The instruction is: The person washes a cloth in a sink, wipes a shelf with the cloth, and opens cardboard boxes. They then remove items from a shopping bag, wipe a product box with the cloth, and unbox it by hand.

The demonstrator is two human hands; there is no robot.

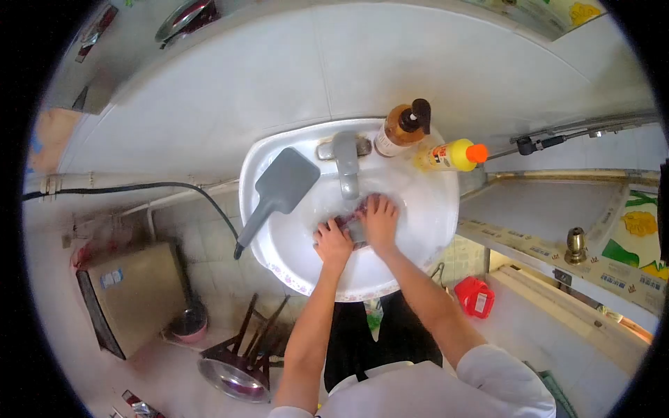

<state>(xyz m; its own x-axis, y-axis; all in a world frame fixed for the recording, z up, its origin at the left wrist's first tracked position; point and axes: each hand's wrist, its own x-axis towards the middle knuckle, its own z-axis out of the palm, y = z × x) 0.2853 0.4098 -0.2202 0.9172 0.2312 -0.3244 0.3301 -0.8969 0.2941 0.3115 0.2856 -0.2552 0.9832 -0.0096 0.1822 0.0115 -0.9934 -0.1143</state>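
My left hand (333,244) and my right hand (380,220) are both down in the white washbasin (293,244), below the tap. Between and under them lies a dark red, wet-looking thing (353,214), partly greyish near its lower end. My fingers curl over it and cover most of it, so its kind cannot be made out. The metal tap (346,167) points down just above my hands. On the basin's left side rests a grey, flat-headed brush-like object (289,182) with its handle over the rim.
A brown pump bottle (397,132) and a yellow bottle with an orange cap (449,155) stand on the basin's right back rim. A red container (474,297) is on the floor at right. A door with a metal knob (575,245) stands right; a beige box-shaped appliance (136,292) is left.
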